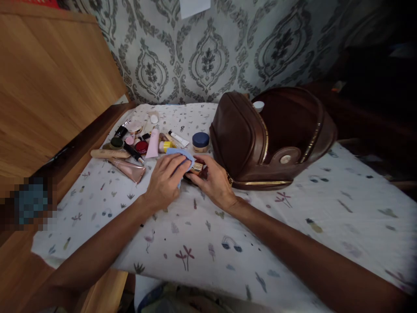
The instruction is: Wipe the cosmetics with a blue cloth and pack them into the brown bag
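My left hand (167, 178) is closed around a light blue cloth (182, 153), which it presses against a small gold-coloured cosmetic item (196, 168). From the other side my right hand (215, 180) grips that item between thumb and fingers. Most of it is hidden, so its exact kind does not show. Just behind the hands stands a jar with a dark blue lid (200, 141). A pink tube (153, 143) and a yellow-banded bottle (165, 146) lie left of it. Close to my right hand sits a brown leather bag (241, 139), its zip open.
Several cosmetics are grouped at the left, among them a rose-gold tube (128, 169), a long beige item (110, 154) and a red round container (141, 147). A white cap (258, 105) rests at the bag's opening. A printed cloth (208, 252) covers the table; a wooden panel (58, 61) rises at left.
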`<state>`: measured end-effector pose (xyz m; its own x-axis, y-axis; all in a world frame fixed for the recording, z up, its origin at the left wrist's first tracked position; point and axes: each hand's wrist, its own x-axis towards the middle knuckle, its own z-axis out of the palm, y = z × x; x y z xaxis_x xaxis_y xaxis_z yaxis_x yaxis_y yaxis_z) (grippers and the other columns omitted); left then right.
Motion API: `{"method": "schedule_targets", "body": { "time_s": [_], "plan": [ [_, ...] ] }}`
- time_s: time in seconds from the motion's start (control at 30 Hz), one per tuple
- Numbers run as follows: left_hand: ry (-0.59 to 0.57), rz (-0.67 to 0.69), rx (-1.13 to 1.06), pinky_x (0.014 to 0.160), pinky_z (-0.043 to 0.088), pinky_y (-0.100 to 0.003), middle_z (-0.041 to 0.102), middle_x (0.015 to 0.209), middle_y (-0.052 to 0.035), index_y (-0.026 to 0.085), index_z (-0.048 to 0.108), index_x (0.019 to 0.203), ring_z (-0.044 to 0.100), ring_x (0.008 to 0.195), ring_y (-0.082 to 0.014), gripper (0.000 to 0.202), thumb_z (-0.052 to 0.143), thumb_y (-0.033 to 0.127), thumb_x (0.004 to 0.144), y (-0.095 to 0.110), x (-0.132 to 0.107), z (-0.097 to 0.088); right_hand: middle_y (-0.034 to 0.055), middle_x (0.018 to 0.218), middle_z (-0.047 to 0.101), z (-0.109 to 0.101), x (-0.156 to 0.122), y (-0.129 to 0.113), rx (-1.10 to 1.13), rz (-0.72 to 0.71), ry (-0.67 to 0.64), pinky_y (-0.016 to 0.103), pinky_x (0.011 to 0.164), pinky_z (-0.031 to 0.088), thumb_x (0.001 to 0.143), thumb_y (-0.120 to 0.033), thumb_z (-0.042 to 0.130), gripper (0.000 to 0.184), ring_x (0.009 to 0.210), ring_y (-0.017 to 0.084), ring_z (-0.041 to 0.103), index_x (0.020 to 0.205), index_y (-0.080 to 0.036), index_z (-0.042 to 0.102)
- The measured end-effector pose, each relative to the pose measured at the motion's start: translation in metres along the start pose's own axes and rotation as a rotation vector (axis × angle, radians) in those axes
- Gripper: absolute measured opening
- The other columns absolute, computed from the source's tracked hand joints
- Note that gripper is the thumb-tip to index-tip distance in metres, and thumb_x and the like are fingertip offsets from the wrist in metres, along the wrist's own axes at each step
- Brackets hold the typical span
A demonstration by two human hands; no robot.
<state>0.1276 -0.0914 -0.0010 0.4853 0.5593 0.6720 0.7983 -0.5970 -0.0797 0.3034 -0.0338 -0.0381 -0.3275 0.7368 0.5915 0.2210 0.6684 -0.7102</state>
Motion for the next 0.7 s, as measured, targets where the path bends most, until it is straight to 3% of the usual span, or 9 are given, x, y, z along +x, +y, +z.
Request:
{"method": "schedule_targets", "body": {
  "time_s": [0.1, 0.23, 0.33, 0.47, 0.57, 0.7],
  "plan": [
    [-0.020, 0.091, 0.031, 0.108, 0.043, -0.052, 0.065, 0.127, -0.0174, 0.012, 0.055, 0.136, 0.055, 0.124, -0.0314, 0.045, 0.039, 0.012, 0.094, 0.008, 0.000, 0.000, 0.0098, 0.114, 0.069, -0.001, 0.001, 0.000, 0.017, 0.013, -0.012, 0.038, 0.085, 0.056, 0.083, -0.026, 0.068, 0.040, 0.099, 0.024, 0.067, 0.121, -0.020, 0.057],
    [-0.043, 0.127, 0.009, 0.112, 0.042, -0.050, 0.066, 0.132, -0.0138, 0.015, 0.052, 0.141, 0.054, 0.130, -0.0283, 0.047, 0.038, 0.010, 0.096, 0.007, 0.001, 0.001, 0.0093, 0.109, 0.069, -0.002, 0.002, -0.002, -0.005, 0.024, -0.040, 0.036, 0.083, 0.055, 0.082, -0.024, 0.066, 0.034, 0.096, 0.024, 0.067, 0.115, -0.019, 0.059],
    [-0.068, 0.044, -0.065, 0.112, 0.044, -0.048, 0.063, 0.134, -0.0164, 0.011, 0.049, 0.143, 0.053, 0.130, -0.0288, 0.053, 0.039, 0.007, 0.090, -0.001, 0.002, 0.000, 0.0050, 0.094, 0.068, 0.000, 0.002, -0.003, -0.036, 0.115, -0.089, 0.034, 0.073, 0.053, 0.076, -0.024, 0.072, 0.039, 0.078, 0.021, 0.066, 0.113, -0.019, 0.058],
    [-0.121, -0.166, -0.140, 0.113, 0.043, -0.048, 0.060, 0.135, -0.0158, 0.012, 0.048, 0.141, 0.052, 0.130, -0.0283, 0.066, 0.042, 0.001, 0.076, -0.015, 0.001, -0.001, -0.0029, 0.074, 0.063, 0.002, 0.003, -0.002, -0.008, 0.271, -0.191, 0.029, 0.059, 0.047, 0.076, -0.026, 0.071, 0.044, 0.061, 0.017, 0.059, 0.115, -0.021, 0.052],
    [-0.097, -0.276, -0.210, 0.113, 0.044, -0.046, 0.059, 0.136, -0.0140, 0.014, 0.048, 0.140, 0.053, 0.129, -0.0252, 0.066, 0.041, 0.000, 0.076, -0.023, -0.001, 0.002, -0.0004, 0.081, 0.067, 0.002, 0.004, -0.001, 0.049, 0.284, -0.207, 0.030, 0.061, 0.048, 0.077, -0.028, 0.070, 0.039, 0.064, 0.017, 0.060, 0.110, -0.020, 0.051],
    [-0.018, -0.366, -0.212, 0.105, 0.050, -0.043, 0.064, 0.124, -0.0114, 0.016, 0.054, 0.130, 0.060, 0.119, -0.0239, 0.058, 0.044, 0.001, 0.075, -0.029, -0.002, 0.001, 0.0027, 0.089, 0.070, 0.002, 0.004, 0.000, 0.152, 0.280, -0.181, 0.031, 0.064, 0.049, 0.080, -0.028, 0.066, 0.043, 0.068, 0.017, 0.061, 0.119, -0.018, 0.050]
  ]
}}
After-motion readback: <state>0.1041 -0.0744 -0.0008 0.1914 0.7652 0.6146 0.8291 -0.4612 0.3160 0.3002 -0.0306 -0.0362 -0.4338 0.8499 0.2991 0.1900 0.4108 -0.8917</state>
